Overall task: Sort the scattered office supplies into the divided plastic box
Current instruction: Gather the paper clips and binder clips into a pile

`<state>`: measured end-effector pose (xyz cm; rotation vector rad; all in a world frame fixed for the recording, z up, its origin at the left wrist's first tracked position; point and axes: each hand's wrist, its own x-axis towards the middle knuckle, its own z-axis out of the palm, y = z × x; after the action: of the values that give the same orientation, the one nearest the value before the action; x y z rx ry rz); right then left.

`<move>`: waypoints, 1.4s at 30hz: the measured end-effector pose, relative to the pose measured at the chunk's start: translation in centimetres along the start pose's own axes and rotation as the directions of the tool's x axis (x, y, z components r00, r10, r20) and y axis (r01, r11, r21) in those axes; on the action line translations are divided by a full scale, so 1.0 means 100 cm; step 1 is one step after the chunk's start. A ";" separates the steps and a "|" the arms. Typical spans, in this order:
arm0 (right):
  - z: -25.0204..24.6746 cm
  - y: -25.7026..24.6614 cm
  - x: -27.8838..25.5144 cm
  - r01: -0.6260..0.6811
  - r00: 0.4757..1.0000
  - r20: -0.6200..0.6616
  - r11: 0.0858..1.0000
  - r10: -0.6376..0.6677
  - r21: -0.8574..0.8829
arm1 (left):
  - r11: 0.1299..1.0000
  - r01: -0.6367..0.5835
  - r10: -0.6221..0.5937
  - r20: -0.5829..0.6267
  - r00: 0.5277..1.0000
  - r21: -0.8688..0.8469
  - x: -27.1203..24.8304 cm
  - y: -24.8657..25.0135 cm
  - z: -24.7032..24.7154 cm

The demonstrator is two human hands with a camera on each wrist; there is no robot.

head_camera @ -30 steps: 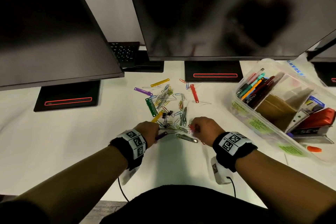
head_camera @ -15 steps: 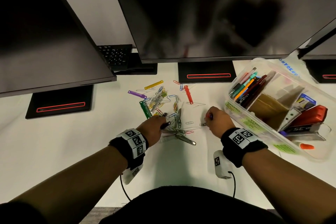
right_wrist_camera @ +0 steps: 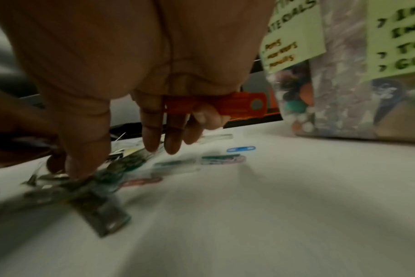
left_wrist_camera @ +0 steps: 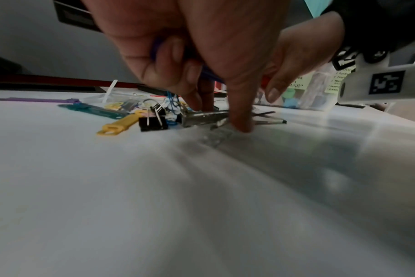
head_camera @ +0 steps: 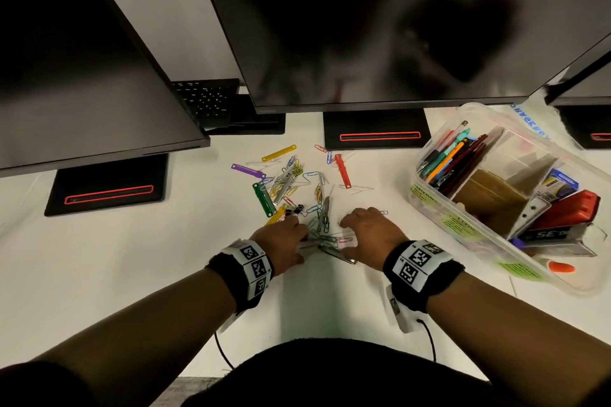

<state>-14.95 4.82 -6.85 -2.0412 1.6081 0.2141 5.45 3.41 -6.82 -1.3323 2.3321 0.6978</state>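
Coloured paper clips and plastic fastener strips lie scattered on the white desk. Both my hands are at the near end of the pile. My left hand keeps a purple strip curled in its fingers, and its thumb presses a flat silver clip to the desk. My right hand holds a red strip under its curled outer fingers, its thumb down on silver clips. The divided clear box stands at the right with pens, brown envelopes and a red stapler inside.
Three dark monitors on black stands overhang the back of the desk, with a keyboard behind. A black binder clip, a yellow strip and a green strip lie left of the pile. Bare desk lies left and near.
My right hand reached right toward the box side half a second ago and is now back at the pile, close to my left hand. The left hand stayed at the pile.
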 end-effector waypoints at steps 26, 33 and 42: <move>-0.018 0.029 -0.010 -0.213 0.973 0.078 0.706 0.220 0.676 | 0.995 0.067 -0.067 -0.001 0.998 -0.075 0.017 0.006 0.007; -0.017 0.032 -0.009 -0.250 0.964 0.057 0.804 0.261 0.539 | 0.984 0.100 -0.104 -0.025 0.994 -0.148 0.018 0.008 0.002; -0.016 0.034 -0.005 -0.340 0.925 0.010 0.816 0.380 0.468 | 0.926 0.134 -0.172 -0.078 0.982 -0.354 0.020 0.003 -0.005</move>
<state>-18.57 3.93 -6.37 -1.3902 1.8772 -0.1210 4.18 1.92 -7.43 -1.7224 2.2229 1.0474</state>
